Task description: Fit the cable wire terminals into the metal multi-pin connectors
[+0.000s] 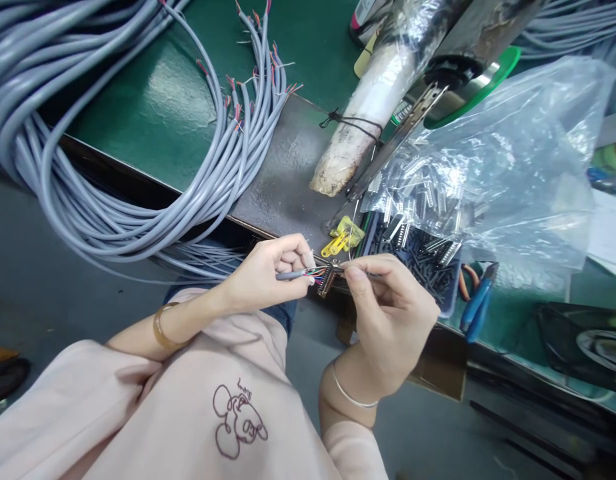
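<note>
My left hand (pixel 271 272) is closed in a pinch on the end of a grey cable (pixel 291 274), whose coloured inner wires fan out at the tip. My right hand (pixel 388 307) is closed around a small metal connector (pixel 328 279) and holds it against those wire ends. Both hands meet just in front of the bench edge, above my lap. A thin tool or pin seems to run through my right fingers, but I cannot make it out clearly.
A large coil of grey cables (pixel 113 167) with stripped ends lies on the green bench (pixel 163 100) at the left. A wrapped fixture (pixel 378 100), a clear bag of connectors (pixel 488 167), yellow parts (pixel 343 237) and blue-handled cutters (pixel 478 300) sit at the right.
</note>
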`<state>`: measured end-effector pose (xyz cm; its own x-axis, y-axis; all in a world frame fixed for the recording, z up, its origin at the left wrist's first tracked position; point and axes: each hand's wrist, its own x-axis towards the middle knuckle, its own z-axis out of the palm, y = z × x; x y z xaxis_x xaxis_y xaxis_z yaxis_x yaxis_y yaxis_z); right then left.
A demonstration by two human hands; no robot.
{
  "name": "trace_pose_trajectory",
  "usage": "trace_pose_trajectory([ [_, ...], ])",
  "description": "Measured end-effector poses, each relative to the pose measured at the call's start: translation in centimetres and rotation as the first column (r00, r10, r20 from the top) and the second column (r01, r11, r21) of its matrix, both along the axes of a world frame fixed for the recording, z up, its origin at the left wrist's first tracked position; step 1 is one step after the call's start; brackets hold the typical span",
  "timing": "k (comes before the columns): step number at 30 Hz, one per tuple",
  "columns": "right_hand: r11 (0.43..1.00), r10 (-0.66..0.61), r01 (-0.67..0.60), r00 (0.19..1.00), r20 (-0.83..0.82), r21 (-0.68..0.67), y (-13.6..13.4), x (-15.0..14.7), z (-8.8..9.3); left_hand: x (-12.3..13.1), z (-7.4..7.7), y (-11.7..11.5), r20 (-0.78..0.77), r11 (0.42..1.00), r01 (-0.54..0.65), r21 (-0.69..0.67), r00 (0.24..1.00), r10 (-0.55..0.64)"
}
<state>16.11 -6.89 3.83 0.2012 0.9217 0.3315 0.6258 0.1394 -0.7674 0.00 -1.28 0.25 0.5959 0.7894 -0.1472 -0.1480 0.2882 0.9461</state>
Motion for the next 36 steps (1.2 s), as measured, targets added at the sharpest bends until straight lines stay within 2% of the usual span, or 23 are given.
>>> trace_pose_trajectory([
  [11,1.000,-0.002,0.004,0.997,0.079,-0.022,-0.1,-0.3,0.3,0.0,0.0,-0.1,0.041,1.000,0.015,0.016,0.999,-0.016],
  [19,0.968,0.239,-0.221,0.959,0.154,-0.122,0.1,-0.7,0.2,-0.2,-0.4,-0.3,0.051,0.998,0.067,0.010,0.996,-0.067],
  [21,0.983,0.184,-0.176,0.968,0.170,-0.061,-0.2,-0.6,0.0,-0.3,-0.5,-0.3,0.068,0.999,0.048,0.010,0.996,-0.049],
  [24,0.992,-0.060,0.045,0.990,0.128,0.119,-0.9,-0.2,-0.4,-0.2,-0.5,-0.1,0.139,0.999,-0.030,-0.029,0.990,0.034],
  [26,0.986,-0.140,0.131,0.986,0.087,0.106,-1.4,0.0,-0.7,-0.2,-0.3,0.0,0.178,0.995,-0.076,-0.064,0.980,0.087],
  [30,0.991,-0.067,0.067,0.998,0.005,-0.117,-1.4,-0.3,-1.6,-0.3,-0.1,0.2,0.184,0.988,-0.076,-0.136,0.978,0.101],
  [33,0.994,-0.066,0.052,0.987,-0.146,-0.096,-1.0,-0.9,-2.4,-0.5,-0.4,0.1,0.190,0.988,-0.059,-0.145,0.978,0.086],
  [36,0.997,-0.070,0.064,0.979,-0.193,-0.040,-0.9,-1.2,-2.6,-0.6,-0.8,0.0,0.204,0.997,-0.058,-0.049,0.977,0.067],
])
